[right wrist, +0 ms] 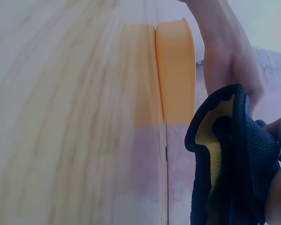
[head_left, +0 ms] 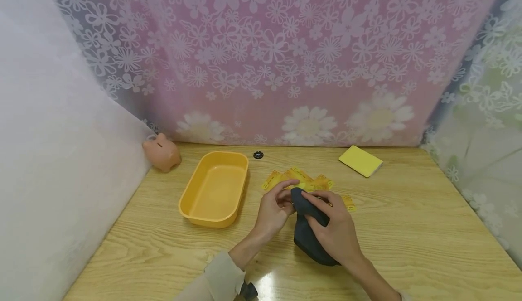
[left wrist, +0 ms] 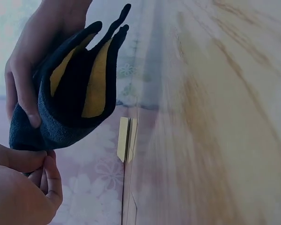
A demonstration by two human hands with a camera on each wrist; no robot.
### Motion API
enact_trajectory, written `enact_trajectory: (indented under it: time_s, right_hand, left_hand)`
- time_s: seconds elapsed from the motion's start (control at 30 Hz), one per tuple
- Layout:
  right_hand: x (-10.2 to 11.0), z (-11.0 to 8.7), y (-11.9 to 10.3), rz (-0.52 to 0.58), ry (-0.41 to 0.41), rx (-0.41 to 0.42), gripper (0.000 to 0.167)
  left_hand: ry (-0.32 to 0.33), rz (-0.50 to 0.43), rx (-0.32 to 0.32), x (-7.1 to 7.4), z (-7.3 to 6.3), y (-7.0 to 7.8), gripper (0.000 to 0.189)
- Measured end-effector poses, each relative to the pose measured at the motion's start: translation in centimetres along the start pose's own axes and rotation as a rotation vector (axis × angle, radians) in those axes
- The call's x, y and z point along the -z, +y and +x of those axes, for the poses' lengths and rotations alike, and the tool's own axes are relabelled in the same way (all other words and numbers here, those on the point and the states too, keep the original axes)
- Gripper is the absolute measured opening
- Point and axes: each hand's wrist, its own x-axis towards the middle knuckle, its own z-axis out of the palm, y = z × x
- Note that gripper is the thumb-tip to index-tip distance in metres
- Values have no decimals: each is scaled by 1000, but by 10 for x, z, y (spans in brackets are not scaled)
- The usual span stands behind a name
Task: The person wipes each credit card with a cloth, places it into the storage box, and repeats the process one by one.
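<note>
A folded dark blue-grey cloth [head_left: 311, 242] with black edging hangs above the table between my two hands. In the wrist views its folds show a yellow inner side [left wrist: 96, 84]. My right hand [head_left: 336, 226] grips the cloth from the right, thumb and fingers on either side of it. On the left, my left hand [head_left: 273, 210] pinches the cloth's end between thumb and fingers, its index finger extended in the head view. Just beyond the hands lie several yellow-orange printed cards [head_left: 299, 176], partly hidden by the fingers.
A yellow-orange plastic basin [head_left: 183, 208] stands left of my hands. Behind it at the left sits a pink piggy bank [head_left: 161, 152]. A black round chip [head_left: 258, 155] lies near the back edge, and a yellow notebook [head_left: 360, 161] at the back right. Floral curtains border the table.
</note>
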Motion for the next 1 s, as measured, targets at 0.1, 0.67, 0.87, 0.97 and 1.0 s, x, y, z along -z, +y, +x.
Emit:
enact_trajectory:
  time_s: [0.1, 0.67, 0.87, 0.97, 1.0]
  right_hand:
    - [3, 0, 3, -27, 3, -28, 61]
    - [31, -10, 33, -56, 63, -186, 57]
    - [44, -13, 47, -54, 86, -247, 56]
    - [49, -12, 50, -49, 92, -257, 56]
    - [51, -11, 50, -49, 94, -257, 56]
  left_hand:
    - [-5, 3, 16, 1, 0, 1, 56]
    - [-43, -7, 104, 27, -1, 4, 58]
    - [-21, 27, 108, 43, -1, 9, 57]
    - [-29, 69, 98, 55, -2, 14, 57]
    - [-29, 81, 97, 60, -2, 16, 57]
